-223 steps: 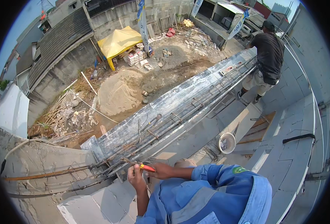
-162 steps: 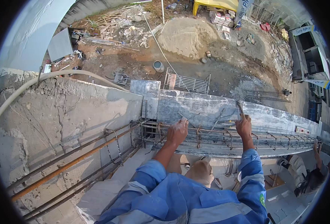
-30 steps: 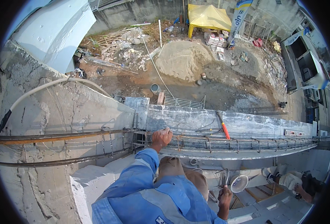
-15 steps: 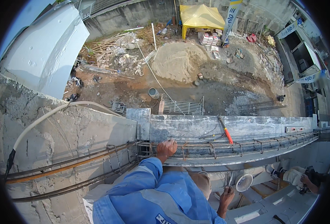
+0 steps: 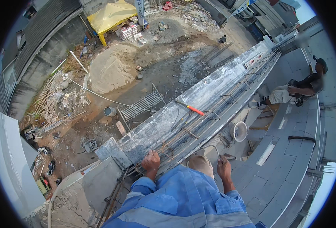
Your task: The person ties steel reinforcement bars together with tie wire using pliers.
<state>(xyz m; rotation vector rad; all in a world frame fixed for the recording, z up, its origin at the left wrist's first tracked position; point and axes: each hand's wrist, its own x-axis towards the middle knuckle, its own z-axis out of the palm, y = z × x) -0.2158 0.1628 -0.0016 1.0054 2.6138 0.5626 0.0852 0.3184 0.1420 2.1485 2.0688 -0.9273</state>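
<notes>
My left hand (image 5: 151,161) is closed in a fist at the near end of the steel rebar cage (image 5: 190,133), against the board beside it. Whatever its fingers hold is hidden. My right hand (image 5: 224,168), lower right of the beam, is closed around a thin grey bent metal tool (image 5: 214,148); its exact kind is unclear. The cage runs away to the upper right inside a trough with a grey formwork board (image 5: 156,127) along its outer side. On the cage and board rests a tool with a red-and-yellow handle (image 5: 192,109) and a dark metal end.
A pale bucket (image 5: 239,131) stands below the beam, right of it. Another person (image 5: 301,85) sits farther right near a grey block wall (image 5: 286,167). Beyond the board the ground drops away, with a sand pile (image 5: 111,68), a metal frame (image 5: 141,106) and a yellow canopy (image 5: 113,17).
The view has swung to the right, so the beam now slants to the upper right. My left hand stays near the cage's end; my right hand keeps its metal tool, now at a different angle.
</notes>
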